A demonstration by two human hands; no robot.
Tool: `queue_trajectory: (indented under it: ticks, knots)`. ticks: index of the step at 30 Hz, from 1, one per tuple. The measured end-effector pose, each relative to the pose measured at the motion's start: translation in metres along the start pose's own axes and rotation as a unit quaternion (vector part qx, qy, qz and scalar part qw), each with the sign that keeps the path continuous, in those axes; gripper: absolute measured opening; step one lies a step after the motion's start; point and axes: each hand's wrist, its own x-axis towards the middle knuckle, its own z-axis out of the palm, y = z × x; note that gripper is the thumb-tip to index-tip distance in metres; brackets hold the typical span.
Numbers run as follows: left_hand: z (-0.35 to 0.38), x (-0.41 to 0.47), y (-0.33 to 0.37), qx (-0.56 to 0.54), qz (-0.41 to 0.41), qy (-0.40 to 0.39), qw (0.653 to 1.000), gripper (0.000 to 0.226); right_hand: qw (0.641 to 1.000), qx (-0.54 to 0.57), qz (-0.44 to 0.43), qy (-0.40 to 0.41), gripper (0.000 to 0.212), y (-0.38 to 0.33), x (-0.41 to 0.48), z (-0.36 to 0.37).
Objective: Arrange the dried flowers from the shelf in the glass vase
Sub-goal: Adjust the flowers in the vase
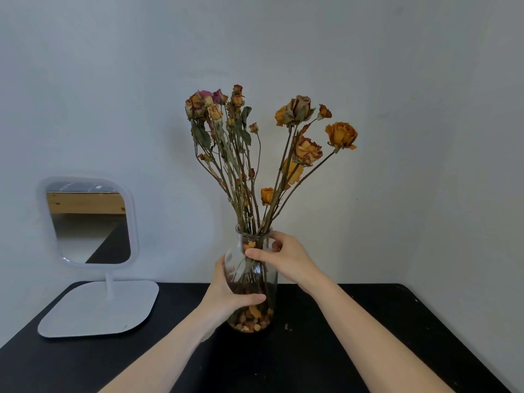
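Observation:
A clear glass vase (269, 279) stands upright on the black table (368, 321), with loose dried petals at its bottom. Several dried flowers (255, 154) stand in it, orange and pink heads fanning out above the rim, stems down through the neck. My left hand (226, 290) wraps around the vase's body from the left, thumb across the front. My right hand (286, 256) grips the vase's neck from the right, thumb across the front just below the rim.
A white table mirror (90, 222) on a flat white base (99, 307) stands at the left, close to the wall. A pale wall rises right behind the vase. A small crumb (287, 327) lies on the table to the right of the vase.

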Motion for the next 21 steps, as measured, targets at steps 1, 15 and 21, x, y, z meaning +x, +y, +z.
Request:
queue_trajectory:
  ticks: [1,15,21]
  knots:
    - [0.0,0.002,-0.001,0.0,0.0,-0.001,1.0,0.124,1.0,-0.001,-0.002,0.001,0.029,0.0,0.001,0.0]
    - [0.002,0.023,-0.007,0.042,-0.011,0.026,0.999,0.125,0.999,-0.033,-0.015,0.029,0.037,0.013,0.018,0.002]
    - [0.003,0.03,-0.008,0.047,-0.017,0.025,0.998,0.126,0.999,-0.033,-0.018,0.039,0.038,0.016,0.022,0.003]
